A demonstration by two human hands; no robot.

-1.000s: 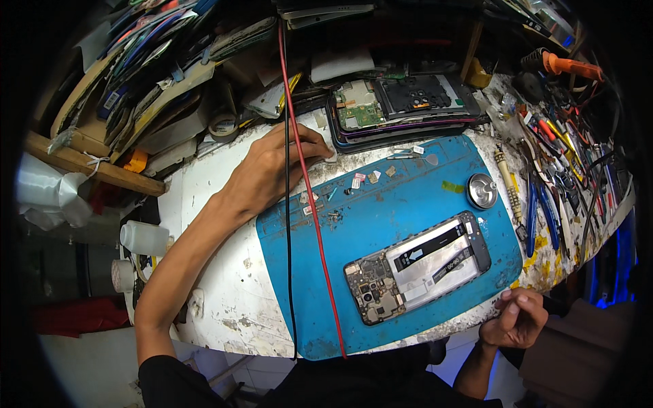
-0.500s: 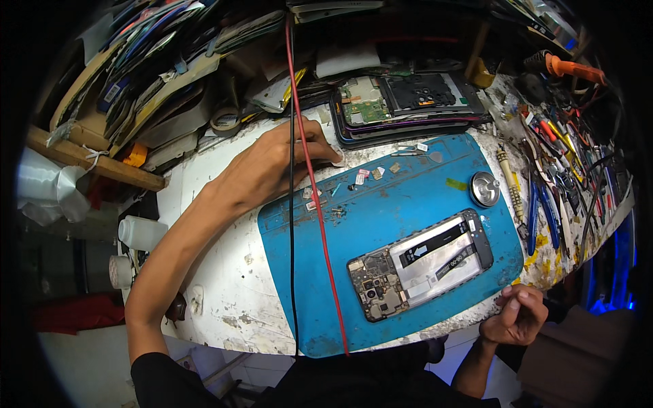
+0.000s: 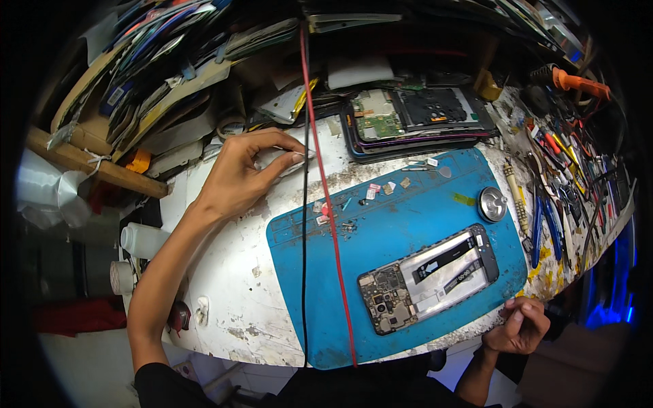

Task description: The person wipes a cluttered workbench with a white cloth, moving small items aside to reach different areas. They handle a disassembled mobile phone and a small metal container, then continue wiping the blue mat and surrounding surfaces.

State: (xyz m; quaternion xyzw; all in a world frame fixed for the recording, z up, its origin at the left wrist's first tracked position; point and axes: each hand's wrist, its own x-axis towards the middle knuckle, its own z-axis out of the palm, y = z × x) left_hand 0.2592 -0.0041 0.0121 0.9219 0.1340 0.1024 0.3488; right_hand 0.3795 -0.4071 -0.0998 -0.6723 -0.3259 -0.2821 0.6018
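My left hand [image 3: 239,175] is raised over the white tabletop left of the stacked phone parts, beyond the mat's far left corner. Its thumb and forefinger pinch something small and pale, too little to name, beside the hanging cables. At the mat's near right edge, my right hand [image 3: 518,329] has its fingers curled and thumb pressed in; whether anything is between them does not show. An opened smartphone [image 3: 428,280] lies between the hands on a blue mat [image 3: 326,299], its circuit board and battery exposed. Several small cards and chips [image 3: 373,192] are scattered along the mat's far side.
A red cable [image 3: 322,163] and a black cable [image 3: 305,245] hang down across the view. Stacked phone parts [image 3: 422,115] sit behind the mat. A round metal container [image 3: 492,204] stands near its right edge, beside pliers [image 3: 544,221] and other tools. A white bottle [image 3: 144,241] is at left.
My left hand has drawn left from the spot by the stacked phone parts and lifted, its pinch now visible. My right hand stays curled in place. The whole view has shifted slightly.
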